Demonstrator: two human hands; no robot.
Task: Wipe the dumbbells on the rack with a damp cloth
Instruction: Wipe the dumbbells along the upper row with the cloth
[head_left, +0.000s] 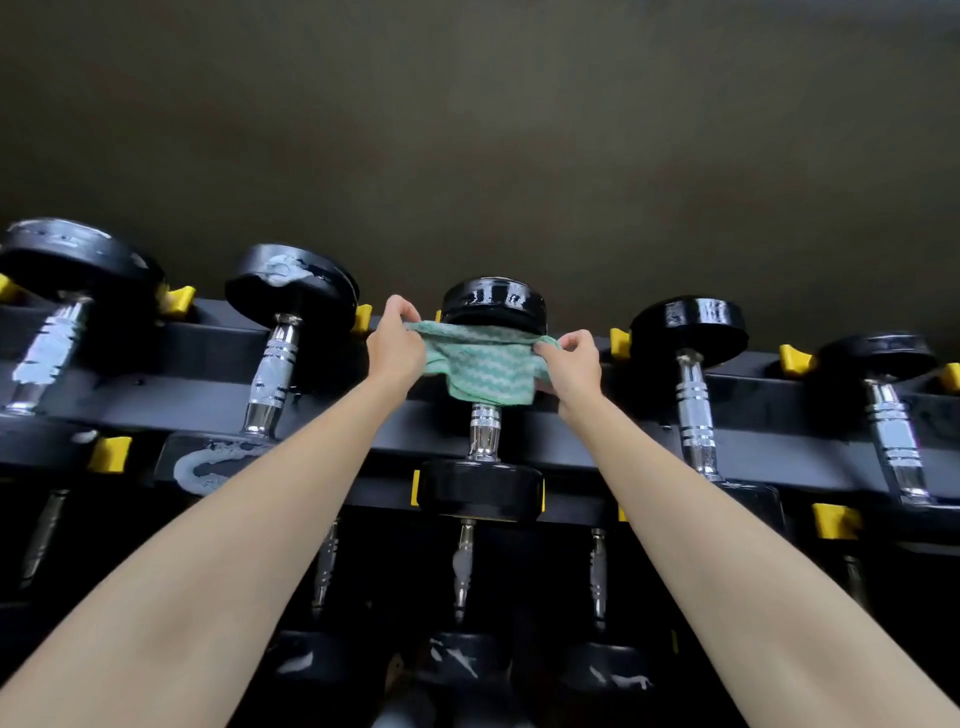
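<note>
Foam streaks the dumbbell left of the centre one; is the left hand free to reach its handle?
Probably, though the left hand pinches the green cloth; nothing blocks that handle.

No legible txt, nos. or logos anywhere. Whitish marks on the dumbbell head (291, 280) left of the cloth (483, 364) are too smeared to read as chars.
</note>
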